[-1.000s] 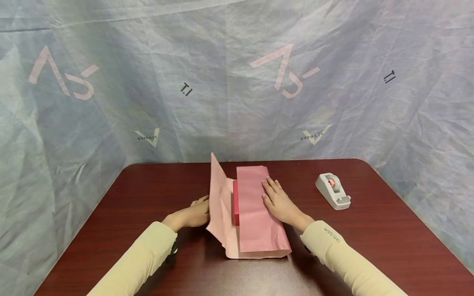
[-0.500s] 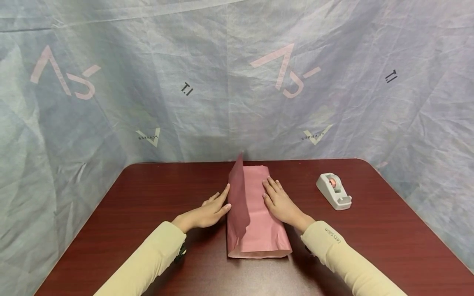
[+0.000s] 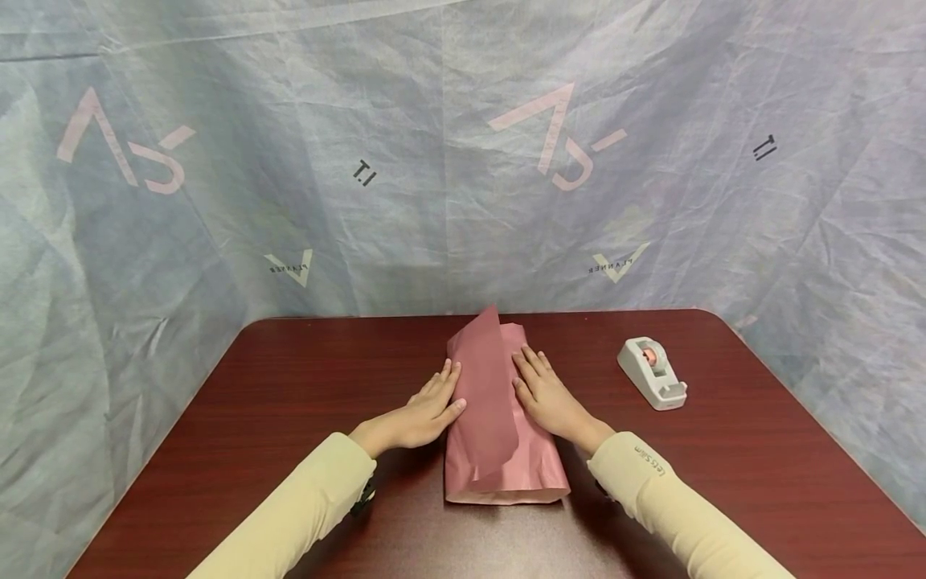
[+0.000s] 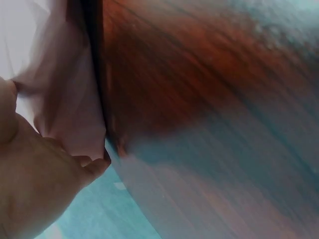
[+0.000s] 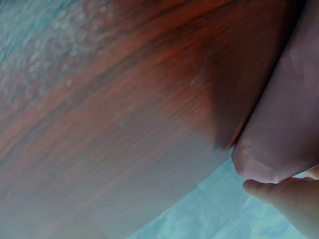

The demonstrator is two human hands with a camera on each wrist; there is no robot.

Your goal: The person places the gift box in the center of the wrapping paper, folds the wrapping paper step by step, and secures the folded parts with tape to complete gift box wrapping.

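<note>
On table [image 3: 311, 362]: likely folding pink paper [image 3: 485, 410] straight-fingered, left hand [image 3: 415, 416] at nine o'clock, right hand [image 3: 553, 404] at three; next, probably press flat.

Long cream sleeves [image 3: 297, 507] show dark lettering [image 3: 653, 461] on the right cuff [image 3: 618, 462] and a black fitting [image 3: 365, 495] under the left.

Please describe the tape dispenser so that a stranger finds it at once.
On the dark red table, start at the pink paper in the middle and go past the right hand. Further right, standing apart, is the tape dispenser. Unlike the paper, it is pale grey, and no hand touches it.
</note>
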